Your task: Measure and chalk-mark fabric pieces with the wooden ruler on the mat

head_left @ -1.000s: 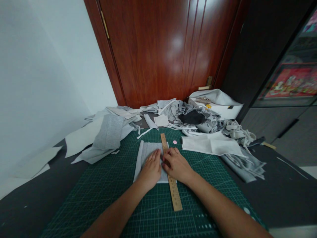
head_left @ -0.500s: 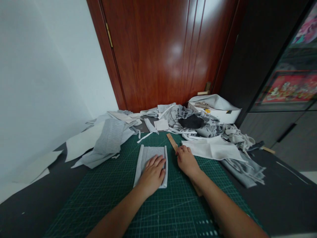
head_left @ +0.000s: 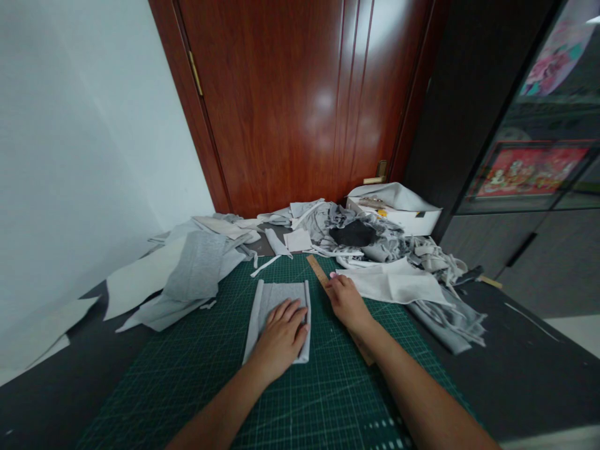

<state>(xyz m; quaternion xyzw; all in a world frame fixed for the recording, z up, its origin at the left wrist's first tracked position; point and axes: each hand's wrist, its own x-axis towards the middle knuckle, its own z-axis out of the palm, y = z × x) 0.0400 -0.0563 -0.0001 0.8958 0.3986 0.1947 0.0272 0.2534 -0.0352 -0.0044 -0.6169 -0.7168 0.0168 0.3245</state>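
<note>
My left hand [head_left: 280, 337] lies flat with its fingers stretched over a light grey piece of fabric [head_left: 272, 292]. The fabric's two long sides are folded or rolled inward, and it rests on a green gridded cutting mat [head_left: 309, 400]. To its right, my right hand [head_left: 345, 301] is closed, fingers bent, over a wooden ruler [head_left: 317, 269] lying aslant on the mat. A small pink thing [head_left: 333, 275] shows at these fingertips, too small to name. My right hand and forearm hide the ruler's middle.
White cloth [head_left: 398, 280] lies right of my right hand. Behind are heaped grey fabric scraps [head_left: 323, 222] and a white box [head_left: 417, 220]. Grey fabric [head_left: 194, 265] and pale paper-like sheets [head_left: 140, 269] lie left. A wooden door [head_left: 272, 112] and dark cabinet [head_left: 497, 250] stand behind.
The pink thing now shows at my right fingertips, where it was not visible before. My left hand stays on the fabric. The whole view has shifted slightly.
</note>
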